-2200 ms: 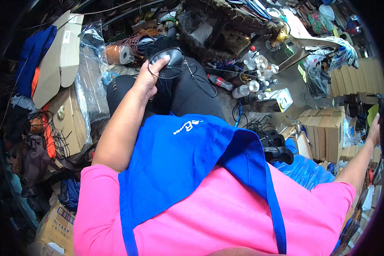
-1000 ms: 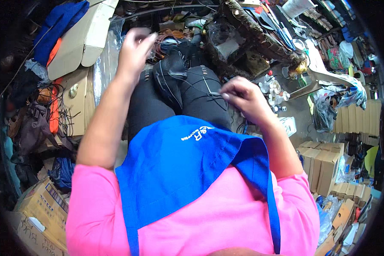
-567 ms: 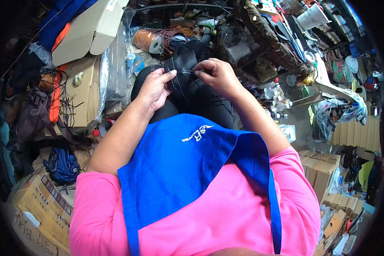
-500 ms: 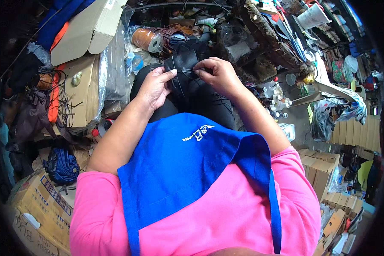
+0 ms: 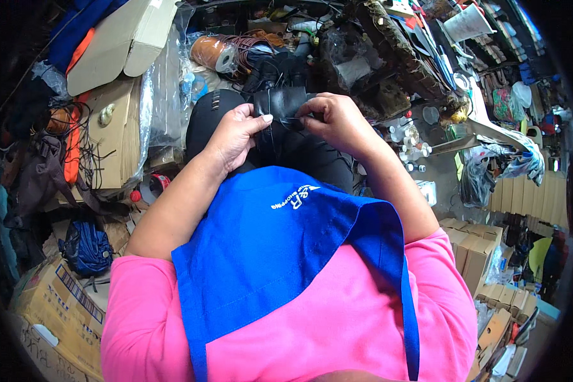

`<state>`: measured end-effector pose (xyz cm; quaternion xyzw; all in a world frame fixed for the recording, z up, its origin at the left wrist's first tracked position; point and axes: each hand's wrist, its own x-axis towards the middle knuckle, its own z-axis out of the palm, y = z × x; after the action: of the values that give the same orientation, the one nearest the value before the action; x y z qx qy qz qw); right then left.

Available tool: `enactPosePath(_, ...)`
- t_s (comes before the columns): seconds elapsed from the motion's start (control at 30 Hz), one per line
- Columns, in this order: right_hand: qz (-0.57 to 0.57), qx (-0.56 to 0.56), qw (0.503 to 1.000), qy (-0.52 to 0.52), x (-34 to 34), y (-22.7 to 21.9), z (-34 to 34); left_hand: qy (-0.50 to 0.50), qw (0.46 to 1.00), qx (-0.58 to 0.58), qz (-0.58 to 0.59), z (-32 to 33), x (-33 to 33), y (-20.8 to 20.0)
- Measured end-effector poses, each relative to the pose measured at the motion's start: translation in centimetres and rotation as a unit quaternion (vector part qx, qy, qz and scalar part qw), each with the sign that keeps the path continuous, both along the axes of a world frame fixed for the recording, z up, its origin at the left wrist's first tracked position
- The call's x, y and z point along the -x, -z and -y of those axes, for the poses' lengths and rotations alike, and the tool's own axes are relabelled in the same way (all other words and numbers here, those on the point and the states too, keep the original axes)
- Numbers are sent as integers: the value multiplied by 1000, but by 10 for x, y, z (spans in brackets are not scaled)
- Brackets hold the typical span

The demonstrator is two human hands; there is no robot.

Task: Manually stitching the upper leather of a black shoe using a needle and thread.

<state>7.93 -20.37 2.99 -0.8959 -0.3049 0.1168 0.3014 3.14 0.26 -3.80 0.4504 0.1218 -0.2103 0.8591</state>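
A black, shiny, leather-like piece (image 5: pixel 288 100) lies over my dark-clad lap, its upper face towards me. My left hand (image 5: pixel 234 134) grips its left edge, thumb on top and fingers beneath. At the right edge my right hand (image 5: pixel 339 122) is closed in a pinch, with its fingers curled close to the piece. What sits between those fingertips is too small and dark to make out. A thin strand (image 5: pixel 272 135) hangs below the piece near my left thumb. A blue apron (image 5: pixel 267 242) covers my front.
Beyond my knees lie an orange spool (image 5: pixel 209 52) and tangled brown cord (image 5: pixel 247 48). Cardboard sheets (image 5: pixel 113 137) stand at left, a yellowish carton (image 5: pixel 63 312) at lower left. Small bottles (image 5: pixel 414 146) cluster at right, near stacked brown boxes (image 5: pixel 474 248).
The black piece has turned flatter towards me, showing a broader face. My right hand has shifted slightly right and down, and the pale strand at its fingertips no longer shows.
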Motion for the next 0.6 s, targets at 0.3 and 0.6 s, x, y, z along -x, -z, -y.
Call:
enactPosePath(0.3, -59, -45, 996, 53, 6, 23, 8, 8, 1000, -2, 6, 3, 1, 7)
enactPosePath(0.6, -232, -222, 942, 100, 3, 55, 0, 4, 999, 11, 47, 4, -2, 16)
